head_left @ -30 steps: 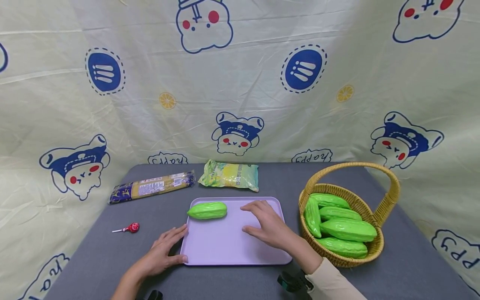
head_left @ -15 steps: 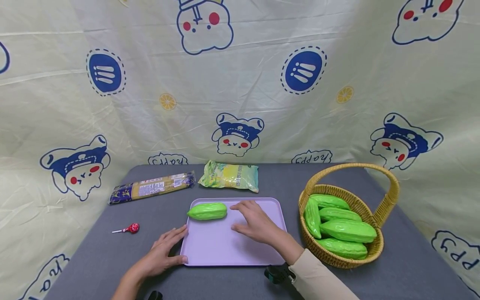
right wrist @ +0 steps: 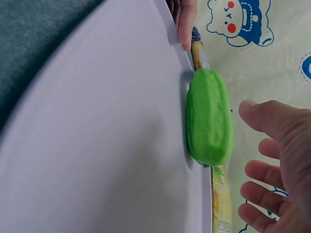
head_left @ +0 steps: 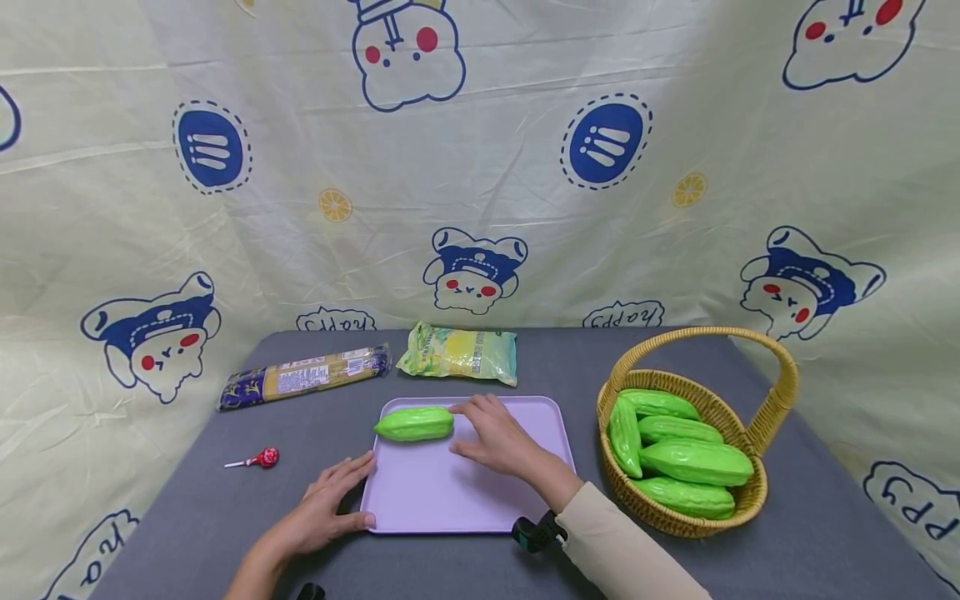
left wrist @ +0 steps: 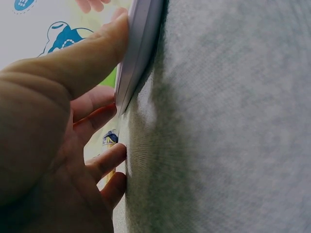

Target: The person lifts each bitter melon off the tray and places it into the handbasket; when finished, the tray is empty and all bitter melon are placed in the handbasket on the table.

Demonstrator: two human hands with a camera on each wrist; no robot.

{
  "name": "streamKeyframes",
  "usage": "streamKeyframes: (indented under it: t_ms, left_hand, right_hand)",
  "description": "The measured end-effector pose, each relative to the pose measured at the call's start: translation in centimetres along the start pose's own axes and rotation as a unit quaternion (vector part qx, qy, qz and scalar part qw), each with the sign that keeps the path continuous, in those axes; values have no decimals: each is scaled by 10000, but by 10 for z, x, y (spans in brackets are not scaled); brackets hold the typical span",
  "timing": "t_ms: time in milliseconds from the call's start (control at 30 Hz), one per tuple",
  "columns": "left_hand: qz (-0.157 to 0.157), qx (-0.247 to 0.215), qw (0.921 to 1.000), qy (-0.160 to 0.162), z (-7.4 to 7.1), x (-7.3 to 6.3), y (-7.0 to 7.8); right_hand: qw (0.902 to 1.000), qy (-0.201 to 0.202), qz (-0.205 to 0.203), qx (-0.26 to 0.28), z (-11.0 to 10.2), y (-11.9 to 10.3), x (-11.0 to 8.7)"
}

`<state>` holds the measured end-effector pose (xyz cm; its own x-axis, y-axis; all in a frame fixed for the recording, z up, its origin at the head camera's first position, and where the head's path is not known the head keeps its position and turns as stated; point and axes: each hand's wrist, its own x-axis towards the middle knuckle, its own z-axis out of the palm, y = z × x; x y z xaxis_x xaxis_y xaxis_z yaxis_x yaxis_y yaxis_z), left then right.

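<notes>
A green, ridged bitter melon lies on the upper left of the lilac tray. My right hand hovers over the tray just right of the melon, thumb and fingers spread. In the right wrist view a gap shows between that hand and the melon. My left hand rests at the tray's left edge, fingers extended and thumb at the near corner. The left wrist view shows its thumb against the tray's rim. Neither hand holds anything.
A wicker basket with a tall handle stands on the right, with several bitter melons inside. Behind the tray lie a noodle packet and a green-yellow bag. A red lollipop is at left on the grey table.
My right hand has moved left across the tray, up to the right end of the bitter melon. The left hand and the objects have stayed in place.
</notes>
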<state>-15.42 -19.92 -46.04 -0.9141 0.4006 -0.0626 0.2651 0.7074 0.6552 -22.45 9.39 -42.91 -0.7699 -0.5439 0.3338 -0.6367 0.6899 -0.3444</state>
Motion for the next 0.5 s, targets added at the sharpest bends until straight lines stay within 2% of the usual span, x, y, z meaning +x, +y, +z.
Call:
streamKeyframes:
  t_ms: [500]
  left_hand:
    - [9,10,10000,30,0,-1,1]
  right_hand:
    - [9990,-271,356,-19,13,-8,24]
